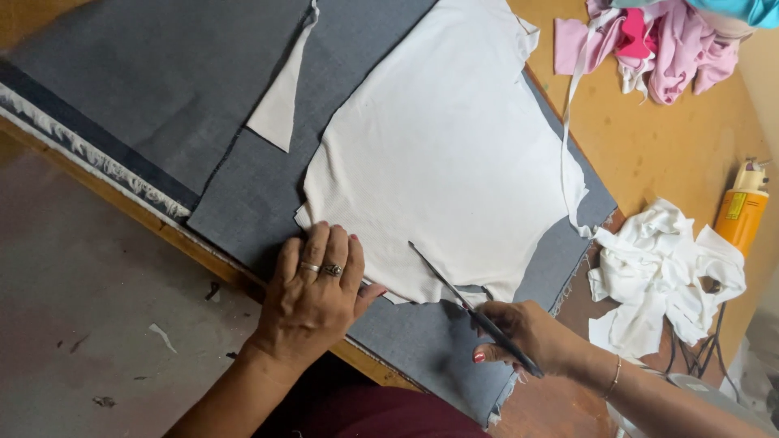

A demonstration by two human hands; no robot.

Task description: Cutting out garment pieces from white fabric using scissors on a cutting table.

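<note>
**Cutting grey cloth around a white pattern piece**

While the large white, roughly square fabric piece [442, 154] lies flat on the grey woven cloth [251, 195] spread over the wooden table [649, 138], the cut appears to be under way along its lower edge. The left hand [312, 296], fingers spread and flat, presses down the white piece's lower-left corner; it grips nothing. The right hand [527, 332] is closed around the handles of dark steel scissors [471, 304], whose blades lie nearly together, tips pointing up-left at the white edge. By my judgement, the next move calls for opening the blades and following the white outline closely, with the pressing hand keeping both layers from sliding.

Counted: one large white piece, one small white triangular scrap [284, 89] on the grey cloth further up, one pair of scissors, two rings on the left hand, one thin bracelet on the right wrist. Beyond lie one heap of white offcuts [665, 276], one pile of pink fabric scraps [649, 45] and one orange bottle [742, 211] at the table's right.
</note>
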